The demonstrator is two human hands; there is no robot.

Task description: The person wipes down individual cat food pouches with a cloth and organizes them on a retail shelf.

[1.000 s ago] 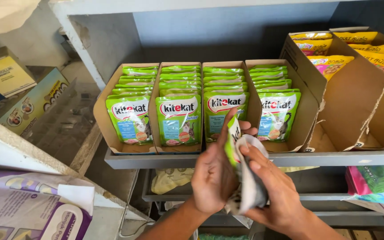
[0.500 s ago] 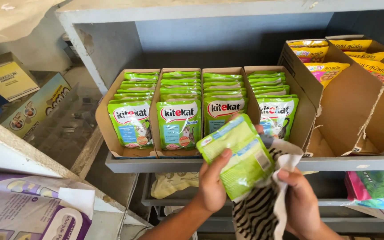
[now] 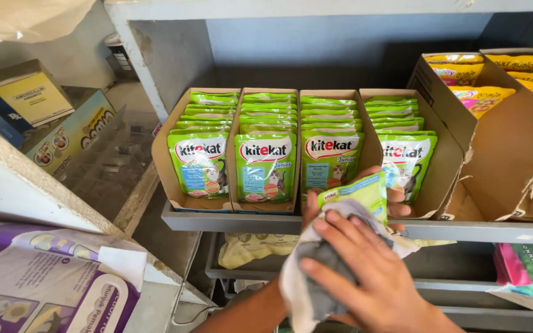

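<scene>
Green pouch (image 3: pixel 356 194) sits gripped in the left hand (image 3: pixel 322 206) while the right hand (image 3: pixel 365 271) presses a grey-white cloth (image 3: pixel 316 280) over it, near the shelf (image 3: pixel 229 222).

open air above pouch rows (image 3: pixel 266 102), cardboard dividers (image 3: pixel 235 142) crowding between

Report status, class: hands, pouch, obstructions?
Left hand holds green pouch from behind. Right hand presses grey cloth on pouch. Shelf edge unobstructed.
</scene>
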